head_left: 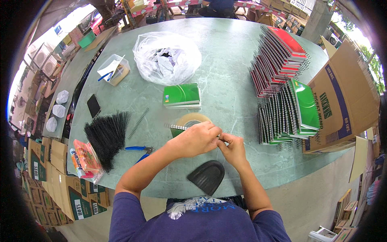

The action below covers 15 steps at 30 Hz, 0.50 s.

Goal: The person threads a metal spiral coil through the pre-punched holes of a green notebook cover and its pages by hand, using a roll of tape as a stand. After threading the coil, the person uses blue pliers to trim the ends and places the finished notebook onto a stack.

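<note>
My left hand (197,139) and my right hand (231,147) meet over the green table (225,60), fingertips pinched together on a small spiral-bound notebook (179,128) whose wire coil sticks out to the left. A roll of tan packing tape (193,119) lies just behind my hands. A short stack of green notebooks (182,96) lies further back. How much of the held notebook my hands hide, I cannot tell.
A pile of black wire coils (107,135), one loose coil (138,123) and blue-handled pliers (139,151) lie at left. A black scoop-shaped piece (206,176) sits at the near edge. Fanned red (278,56) and green (290,115) notebooks, a cardboard box (346,97), a plastic bag (167,58), a phone (93,105).
</note>
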Motion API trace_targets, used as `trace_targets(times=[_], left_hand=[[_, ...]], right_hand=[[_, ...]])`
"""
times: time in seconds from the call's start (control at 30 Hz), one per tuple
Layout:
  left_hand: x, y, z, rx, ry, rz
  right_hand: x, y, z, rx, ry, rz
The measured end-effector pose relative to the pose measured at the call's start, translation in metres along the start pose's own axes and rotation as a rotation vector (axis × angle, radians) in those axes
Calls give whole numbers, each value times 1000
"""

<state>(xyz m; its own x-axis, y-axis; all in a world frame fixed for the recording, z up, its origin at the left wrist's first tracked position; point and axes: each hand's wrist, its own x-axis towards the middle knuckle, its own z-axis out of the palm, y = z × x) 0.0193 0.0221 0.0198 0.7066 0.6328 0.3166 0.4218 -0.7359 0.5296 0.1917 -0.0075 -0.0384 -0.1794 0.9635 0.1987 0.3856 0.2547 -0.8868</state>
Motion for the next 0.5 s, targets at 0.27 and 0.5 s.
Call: trace_targets(times=[0.27,0.5], left_hand=[[-3,-1,-16,-140,-57,-132],[-13,5,-14,-152,54,-65]], right_hand=[[0,-14,1,80,98,14],[-1,-25,1,-39,71,-36]])
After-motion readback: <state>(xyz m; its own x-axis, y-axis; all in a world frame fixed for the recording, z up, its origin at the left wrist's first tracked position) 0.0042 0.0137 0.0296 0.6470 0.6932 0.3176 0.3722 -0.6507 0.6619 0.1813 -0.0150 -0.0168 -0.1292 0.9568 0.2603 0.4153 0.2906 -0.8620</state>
